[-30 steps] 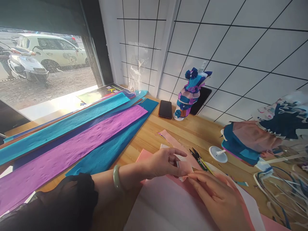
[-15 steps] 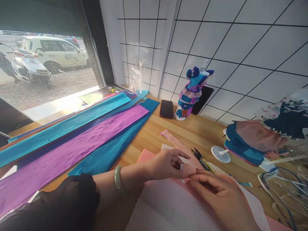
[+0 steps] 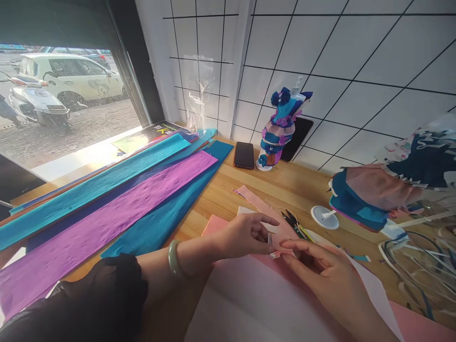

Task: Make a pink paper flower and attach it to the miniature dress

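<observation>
My left hand (image 3: 242, 235) and right hand (image 3: 322, 267) pinch small, pleated pink paper (image 3: 277, 241).
White-and-yellow lettering (image 3: 163, 129) on the flat black packet (image 3: 174, 126) is illegible.

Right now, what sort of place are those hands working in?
Probably a craft corner, maybe in a studio or shop: long coloured sheets lie on a wooden table, and a small dressed-up figure stands near a tiled wall.

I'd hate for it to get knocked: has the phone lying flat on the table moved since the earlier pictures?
No. Judged against the tiled wall, the phone lies in the same spot; the whole view shifted slightly, wall included.
</observation>
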`<action>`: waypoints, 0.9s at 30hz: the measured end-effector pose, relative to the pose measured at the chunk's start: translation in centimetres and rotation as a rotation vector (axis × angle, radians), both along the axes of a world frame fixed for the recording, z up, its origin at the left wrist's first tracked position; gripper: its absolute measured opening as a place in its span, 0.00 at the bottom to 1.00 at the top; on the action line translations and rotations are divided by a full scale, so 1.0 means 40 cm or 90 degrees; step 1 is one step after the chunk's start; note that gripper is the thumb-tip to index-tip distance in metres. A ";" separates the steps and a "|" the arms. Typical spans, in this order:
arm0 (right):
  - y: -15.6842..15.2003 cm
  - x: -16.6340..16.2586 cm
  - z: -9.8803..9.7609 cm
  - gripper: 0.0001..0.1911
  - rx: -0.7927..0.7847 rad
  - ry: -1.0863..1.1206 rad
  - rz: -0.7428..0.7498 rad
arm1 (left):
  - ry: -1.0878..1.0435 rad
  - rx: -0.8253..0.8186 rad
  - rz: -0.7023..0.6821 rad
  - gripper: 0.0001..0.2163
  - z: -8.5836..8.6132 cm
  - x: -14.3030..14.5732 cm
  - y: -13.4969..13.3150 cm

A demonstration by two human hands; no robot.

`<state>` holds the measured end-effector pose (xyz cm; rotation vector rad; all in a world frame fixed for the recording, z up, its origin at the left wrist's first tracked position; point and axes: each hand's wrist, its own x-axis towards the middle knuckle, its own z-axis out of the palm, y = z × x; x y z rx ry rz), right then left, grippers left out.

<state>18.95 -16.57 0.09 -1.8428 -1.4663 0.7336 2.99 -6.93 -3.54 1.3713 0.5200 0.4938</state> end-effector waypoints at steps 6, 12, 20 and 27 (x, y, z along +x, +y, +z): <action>0.000 0.007 -0.007 0.12 0.003 0.031 0.003 | -0.014 -0.040 -0.028 0.25 0.023 -0.008 -0.002; -0.004 0.008 -0.006 0.13 0.032 -0.084 -0.003 | -0.010 0.057 -0.003 0.30 0.047 -0.006 -0.027; -0.006 0.003 -0.005 0.11 0.063 -0.105 -0.012 | 0.000 0.115 0.048 0.27 0.037 0.001 -0.030; -0.006 0.005 0.007 0.08 0.063 -0.057 -0.010 | -0.028 0.135 0.080 0.27 0.046 0.001 -0.032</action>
